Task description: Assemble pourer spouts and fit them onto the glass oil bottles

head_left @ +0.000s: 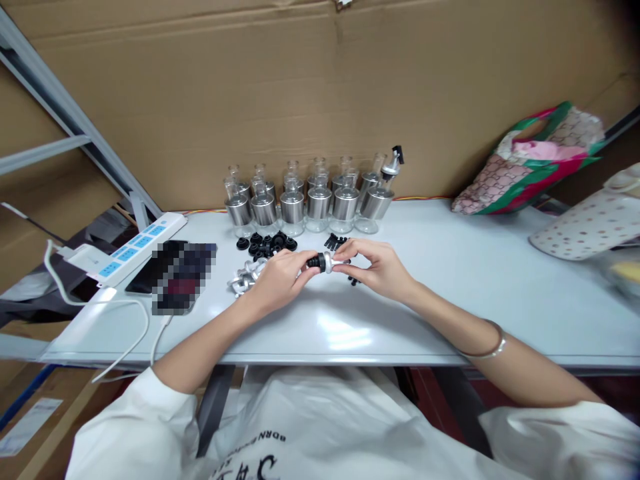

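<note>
Between my two hands, above the table, lies a bottle pourer (328,262) on its side, with a ribbed black stopper and a silver collar. My left hand (283,277) is closed on the black stopper end. The fingers of my right hand (375,263) pinch the silver spout end. Beside my left hand are loose silver spout parts (244,279), partly hidden by it. Behind it is a pile of black rubber stoppers (275,243). Small black pieces (336,241) lie behind and under my right hand.
Glass bottles with steel sleeves (292,208) stand in rows at the back; one carries a fitted pourer (393,163). A power strip (140,247) and phones (183,280) with cables lie left. A patterned bag (500,173) and a dotted white container (585,227) are right.
</note>
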The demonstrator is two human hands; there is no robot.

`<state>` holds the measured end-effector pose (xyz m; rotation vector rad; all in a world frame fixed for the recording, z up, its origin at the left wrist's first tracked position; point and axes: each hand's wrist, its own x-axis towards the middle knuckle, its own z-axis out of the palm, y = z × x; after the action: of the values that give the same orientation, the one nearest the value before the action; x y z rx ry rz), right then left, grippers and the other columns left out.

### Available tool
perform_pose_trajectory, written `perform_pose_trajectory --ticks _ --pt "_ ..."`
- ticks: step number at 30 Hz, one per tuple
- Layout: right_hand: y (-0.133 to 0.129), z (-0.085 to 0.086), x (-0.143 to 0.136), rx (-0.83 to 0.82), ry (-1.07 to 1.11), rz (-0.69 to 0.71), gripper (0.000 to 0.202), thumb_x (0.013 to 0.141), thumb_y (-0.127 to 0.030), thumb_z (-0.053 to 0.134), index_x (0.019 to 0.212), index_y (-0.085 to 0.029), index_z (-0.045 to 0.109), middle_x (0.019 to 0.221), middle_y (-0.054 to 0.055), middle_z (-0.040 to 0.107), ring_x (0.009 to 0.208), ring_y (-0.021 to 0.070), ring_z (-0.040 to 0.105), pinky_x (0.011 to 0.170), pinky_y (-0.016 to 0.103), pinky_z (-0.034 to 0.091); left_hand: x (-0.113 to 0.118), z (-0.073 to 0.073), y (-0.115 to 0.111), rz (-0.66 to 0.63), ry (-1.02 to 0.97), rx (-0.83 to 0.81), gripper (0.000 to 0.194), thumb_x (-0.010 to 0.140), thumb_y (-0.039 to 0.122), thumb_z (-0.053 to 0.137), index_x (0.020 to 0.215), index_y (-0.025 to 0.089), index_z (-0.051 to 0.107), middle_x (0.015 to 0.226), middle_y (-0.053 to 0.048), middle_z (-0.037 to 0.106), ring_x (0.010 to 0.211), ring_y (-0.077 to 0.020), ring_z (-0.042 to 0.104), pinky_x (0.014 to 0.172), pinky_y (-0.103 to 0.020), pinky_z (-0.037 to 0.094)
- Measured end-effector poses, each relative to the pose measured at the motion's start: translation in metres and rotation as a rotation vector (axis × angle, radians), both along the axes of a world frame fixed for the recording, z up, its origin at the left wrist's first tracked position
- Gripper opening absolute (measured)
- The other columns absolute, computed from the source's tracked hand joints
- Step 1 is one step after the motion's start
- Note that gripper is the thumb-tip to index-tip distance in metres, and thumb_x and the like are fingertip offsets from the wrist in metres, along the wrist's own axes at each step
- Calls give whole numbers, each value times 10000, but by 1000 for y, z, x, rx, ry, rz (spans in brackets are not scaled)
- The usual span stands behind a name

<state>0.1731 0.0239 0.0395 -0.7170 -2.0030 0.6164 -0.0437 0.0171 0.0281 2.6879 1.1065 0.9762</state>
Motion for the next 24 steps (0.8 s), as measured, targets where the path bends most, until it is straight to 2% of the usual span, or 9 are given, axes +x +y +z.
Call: perform_pose_trajectory --ticks 5,7,10,15,19,24 --pt "1 -5 -2 101 -50 52 95 823 -302 649 768 -225 663 794 59 714 701 185 662 655 319 519 0 5 -1 -57 -113 -379 205 914 289 455 954 181 625 717 6 702 576 -115 623 620 -223 471" --pt "1 -6 -3 135 -66 53 102 833 -288 638 764 -220 668 790 65 719 691 183 667 642 311 520 0 6 -1 -94 -147 -458 187 900 273 469 936 177 625 686 17 694 529 -97 612 568 -197 459" --pt "0 -7 -3 160 -48 22 98 822 -289 656 768 -211 680 775 67 731 677 185 679 627 300 530 0 6 -1 -114 -182 -430 182 893 276 481 942 170 620 711 6 698 543 -94 623 537 -182 450" --pt "-7 -5 -4 114 6 -15 106 783 -280 704 775 -175 692 713 62 735 625 175 683 566 259 522 -1 2 -2 -134 -163 -268 215 911 319 473 969 164 610 733 -4 683 537 -95 617 551 -192 452" --pt "-11 -1 -6 -96 66 18 146 776 -298 702 766 -157 669 668 50 724 595 162 683 573 251 534 -1 3 -3 -145 -164 -226 215 927 325 457 991 164 585 735 1 661 572 -97 626 563 -189 446" --pt "-7 7 -5 -639 207 202 252 715 -361 753 744 -155 612 630 22 711 587 164 698 557 255 560 1 5 -7 -177 -106 -117 232 948 339 427 954 160 576 674 6 633 582 -109 591 590 -210 432"
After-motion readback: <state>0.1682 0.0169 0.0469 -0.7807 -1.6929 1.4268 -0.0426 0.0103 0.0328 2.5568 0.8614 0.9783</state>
